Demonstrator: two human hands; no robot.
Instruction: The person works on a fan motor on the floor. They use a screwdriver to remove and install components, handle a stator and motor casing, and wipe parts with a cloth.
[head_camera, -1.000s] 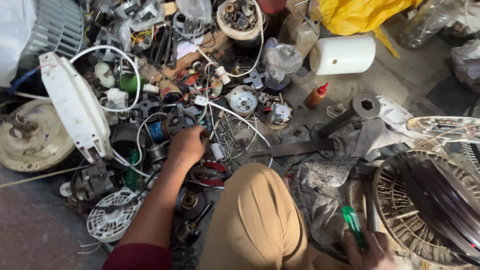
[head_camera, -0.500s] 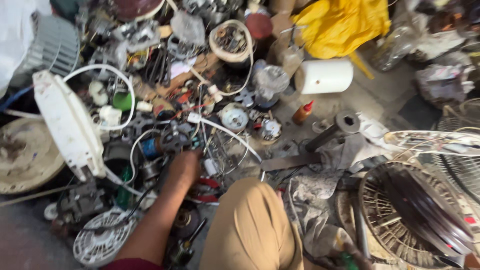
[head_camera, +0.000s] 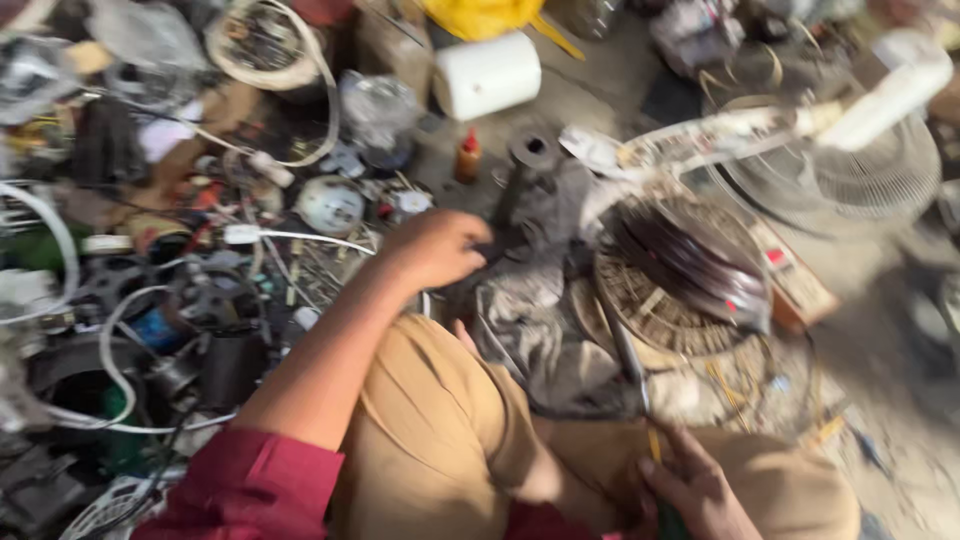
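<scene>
My left hand (head_camera: 435, 250) reaches over my tan-trousered knee (head_camera: 430, 440), its fingers curled on the shaft of a dark metal bar (head_camera: 512, 215). The bar ends in a round hollow head (head_camera: 535, 150) and lies across a grey cloth (head_camera: 540, 330). At the bottom edge my right hand (head_camera: 700, 490) is closed on a screwdriver (head_camera: 628, 368). Its thin shaft points up towards a round fan grille (head_camera: 680, 270) that holds dark blades. The whole view is blurred by motion.
On the left is a tangle of white cables (head_camera: 110, 380), motors and small parts. A white roll (head_camera: 487, 75), a small red-capped bottle (head_camera: 467, 155) and a yellow bag (head_camera: 480, 15) lie at the back. A white fan with a wire guard (head_camera: 860, 150) stands at the right.
The view has swung right. My left hand left the heap of parts and moved right onto the dark bar. My right hand stays low with the screwdriver.
</scene>
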